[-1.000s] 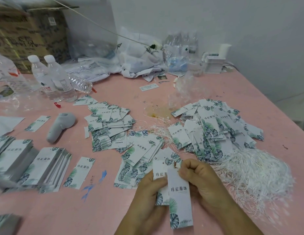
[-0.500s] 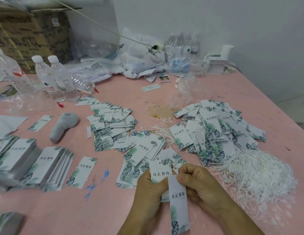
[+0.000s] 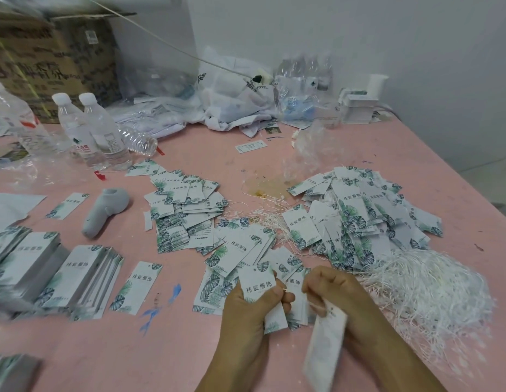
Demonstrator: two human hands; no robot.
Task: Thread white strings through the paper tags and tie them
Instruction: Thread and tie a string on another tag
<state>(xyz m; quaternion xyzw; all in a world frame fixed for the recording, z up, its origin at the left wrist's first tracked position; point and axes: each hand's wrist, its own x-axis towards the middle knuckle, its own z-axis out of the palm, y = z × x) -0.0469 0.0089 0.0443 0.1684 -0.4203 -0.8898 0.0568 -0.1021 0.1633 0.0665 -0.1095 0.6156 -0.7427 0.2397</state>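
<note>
Progress entry, working left to right across the pink tabletop [image 3: 274, 154].

Far left: neat stacks of white leaf-printed paper tags [image 3: 48, 273] are sitting near the left edge; I am judging these as untouched stock, since I am seeing no strings on them. Beyond them a grey plastic handheld tool [image 3: 105, 212] is lying loose, with clear plastic water bottles [image 3: 88, 131] standing behind it.

Centre: a loose spread of tags [image 3: 184, 213] is lying flat. Whether these are strung I cannot tell.

Near centre: the left hand [image 3: 252, 306] is gripping one upright tag [image 3: 257, 284], thumb curled over its face. Just beside it the right hand [image 3: 331, 295] is closed in a fist, pinching a second, motion-blurred tag [image 3: 325, 346] that is hanging below it. A short white end is showing between the hands; I am reading this as a threading or tying step in progress, though the string itself is too fine to follow.

Right: a large heap of tags [image 3: 359, 219] with thin strings trailing from its left side is looking like finished work. A tangled pile of white strings [image 3: 427, 290] is lying just beside the right hand. Much is remaining, by my judgement.

Room: bare table is lying open in front of the left hand; the right hand is working close to the string pile, and the table's right edge is running diagonally beyond it.
</note>
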